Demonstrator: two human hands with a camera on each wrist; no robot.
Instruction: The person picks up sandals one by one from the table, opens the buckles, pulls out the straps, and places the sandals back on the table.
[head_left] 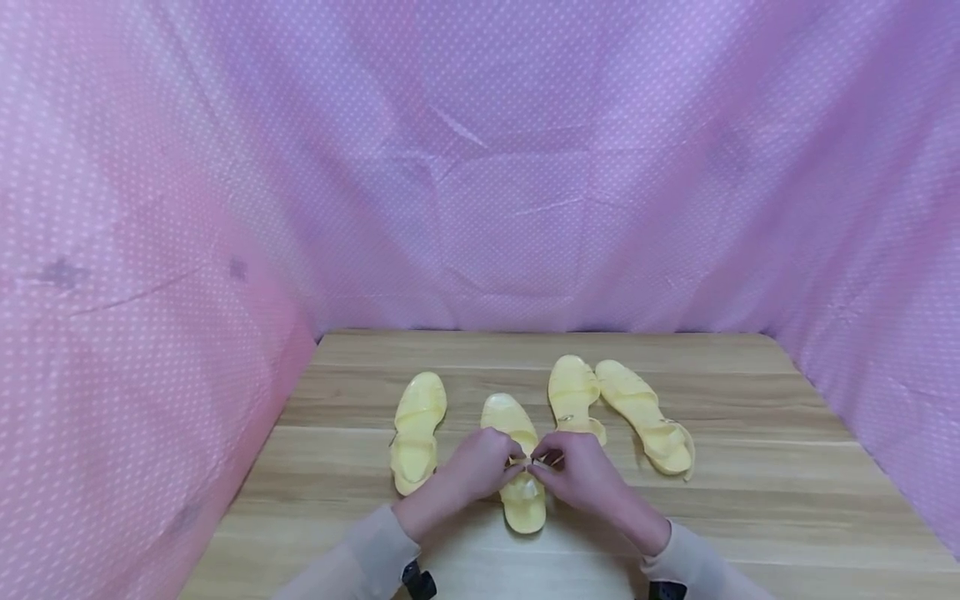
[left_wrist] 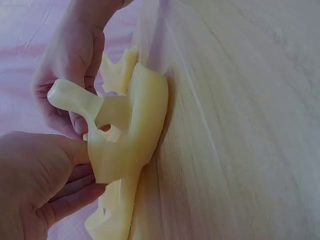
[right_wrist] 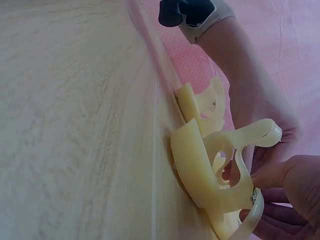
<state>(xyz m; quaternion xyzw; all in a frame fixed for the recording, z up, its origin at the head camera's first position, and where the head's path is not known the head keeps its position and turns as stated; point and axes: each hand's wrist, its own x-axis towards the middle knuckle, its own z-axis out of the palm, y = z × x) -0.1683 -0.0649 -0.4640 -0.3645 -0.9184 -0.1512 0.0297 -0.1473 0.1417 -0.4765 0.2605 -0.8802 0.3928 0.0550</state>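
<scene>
A pale yellow jelly sandal (head_left: 523, 510) lies on the wooden tabletop, its toe pointing away from me. Both hands meet over its ankle strap. My left hand (head_left: 480, 462) pinches the strap (left_wrist: 102, 162) from the left side, thumb and fingers bent around it. From the right, my right hand (head_left: 583, 473) pinches the strap beside a small metal buckle (right_wrist: 254, 194). The heel band (right_wrist: 255, 134) stands up behind the fingers in the right wrist view. In the head view the fingertips hide most of the strap and buckle.
Another yellow sandal (head_left: 416, 429) lies left of the hands. Two more, a nearer sandal (head_left: 572, 387) and an angled sandal (head_left: 645, 412), lie to the right. Pink dotted cloth (head_left: 510, 200) hangs around the wooden table (head_left: 765, 508) at the back and sides.
</scene>
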